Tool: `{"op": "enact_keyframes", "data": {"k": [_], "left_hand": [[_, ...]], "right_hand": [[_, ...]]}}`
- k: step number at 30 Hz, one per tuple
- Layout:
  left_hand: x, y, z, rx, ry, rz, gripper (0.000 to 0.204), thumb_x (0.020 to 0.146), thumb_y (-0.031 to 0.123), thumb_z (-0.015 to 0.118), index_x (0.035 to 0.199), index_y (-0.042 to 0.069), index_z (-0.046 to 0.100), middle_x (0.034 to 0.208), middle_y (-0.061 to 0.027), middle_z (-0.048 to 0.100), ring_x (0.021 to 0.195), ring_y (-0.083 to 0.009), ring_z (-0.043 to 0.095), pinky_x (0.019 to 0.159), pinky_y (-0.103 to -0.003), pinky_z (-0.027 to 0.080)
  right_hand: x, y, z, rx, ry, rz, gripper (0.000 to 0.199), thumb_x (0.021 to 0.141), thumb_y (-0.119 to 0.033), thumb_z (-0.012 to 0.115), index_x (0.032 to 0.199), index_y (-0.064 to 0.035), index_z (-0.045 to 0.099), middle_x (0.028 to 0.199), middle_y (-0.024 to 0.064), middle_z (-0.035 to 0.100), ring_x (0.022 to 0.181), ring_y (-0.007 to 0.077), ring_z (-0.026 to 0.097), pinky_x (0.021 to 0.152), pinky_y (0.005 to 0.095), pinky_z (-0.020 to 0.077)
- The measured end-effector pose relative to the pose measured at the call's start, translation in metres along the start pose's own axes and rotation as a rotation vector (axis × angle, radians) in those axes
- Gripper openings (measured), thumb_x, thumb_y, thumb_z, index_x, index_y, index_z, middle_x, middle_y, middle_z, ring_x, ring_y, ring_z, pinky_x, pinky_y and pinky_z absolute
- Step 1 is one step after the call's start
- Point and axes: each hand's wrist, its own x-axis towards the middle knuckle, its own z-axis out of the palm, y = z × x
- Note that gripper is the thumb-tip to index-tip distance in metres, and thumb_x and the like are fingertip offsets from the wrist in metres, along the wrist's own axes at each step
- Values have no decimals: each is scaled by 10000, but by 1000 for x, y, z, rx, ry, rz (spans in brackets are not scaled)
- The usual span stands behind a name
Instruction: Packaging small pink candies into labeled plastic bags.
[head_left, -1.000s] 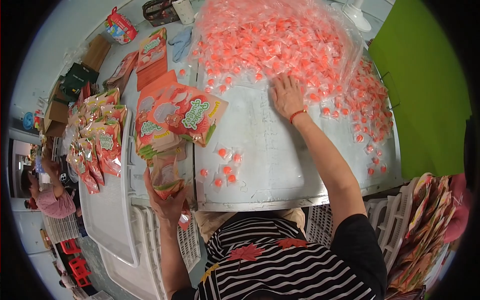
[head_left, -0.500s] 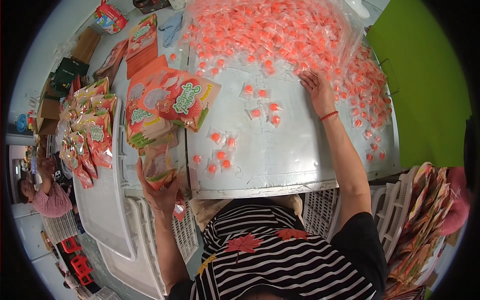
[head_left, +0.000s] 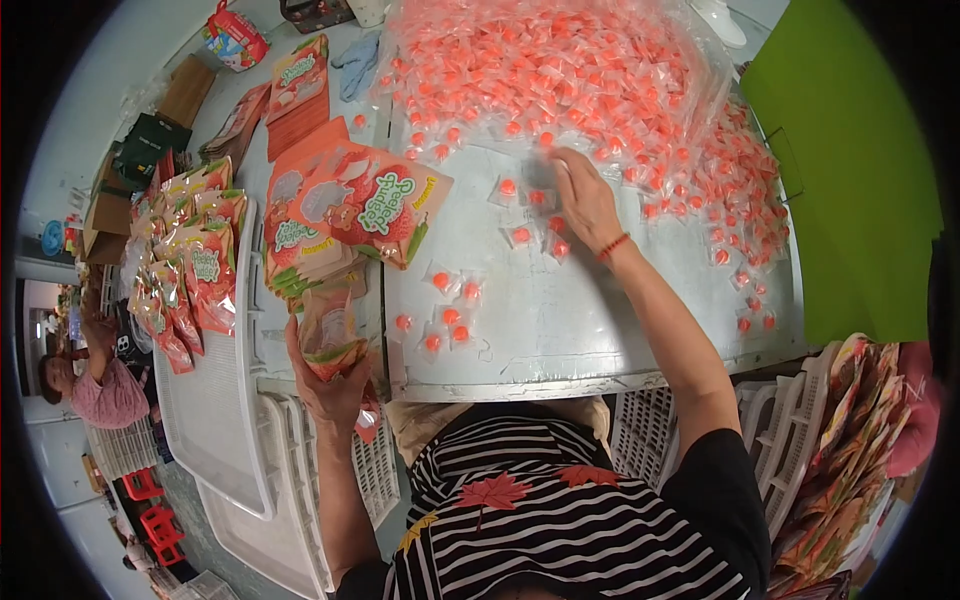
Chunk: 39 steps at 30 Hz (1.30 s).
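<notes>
My left hand point(head_left: 335, 395) is closed around a small printed pouch point(head_left: 330, 335) at the table's near left edge. The pouch's mouth gapes upward. My right hand point(head_left: 588, 205) is over the metal table, between the big heap of wrapped red candies point(head_left: 560, 70) and a small group of wrapped candies point(head_left: 520, 236). Its fingers are extended, tips slightly blurred, and partly cover that group. Another little group of wrapped candies point(head_left: 450, 316) lies nearer me on the left. Flat printed pouches point(head_left: 385, 205) are fanned out just beyond my left hand.
Filled pouches point(head_left: 210, 265) are heaped on a white tray point(head_left: 205, 420) at the left. More pouches stand stacked point(head_left: 298, 90) at the far left. A green panel point(head_left: 860, 180) borders the table's right side. White crates point(head_left: 645, 430) sit below the edge. A person point(head_left: 110, 390) is at far left.
My right hand has moved left and toward me, from the heap's edge to the small candy group. My left hand still holds the pouch. The whole view has shifted slightly.
</notes>
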Motion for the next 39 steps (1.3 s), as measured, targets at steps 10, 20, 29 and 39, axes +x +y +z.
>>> {"op": "enact_keyframes", "data": {"k": [10,20,29,39], "left_hand": [[-10,-13,-2,-14,20,-41,1023,580,9,832,1438,48,274,1250,-173,530,1097,-269,564,938,-355,469],[-2,-1,3,-101,-10,-99,1022,591,27,837,1439,50,266,1235,-177,547,1089,-254,566,940,-350,468],[-11,-10,1,-175,-13,-124,1024,594,29,839,1439,44,260,1241,-179,540,1089,-252,562,937,-349,470],[-10,-11,-2,-200,12,-114,1008,605,-10,806,1442,28,245,1247,-171,528,1085,-248,561,927,-352,476]], "right_hand": [[-12,9,30,-124,-39,-215,310,965,-188,465,1187,19,529,1163,214,567,1110,375,533,978,413,417],[7,27,20,-150,-264,-141,333,967,-259,444,1204,-47,543,1193,159,569,1224,331,455,1018,446,325],[-42,-35,48,-273,-447,-360,461,883,-409,570,1258,-144,529,1304,131,468,1277,373,378,1054,579,252],[-36,-61,73,73,-316,-496,362,846,-240,635,1135,-26,587,1127,160,583,1127,340,520,970,439,398]]}}
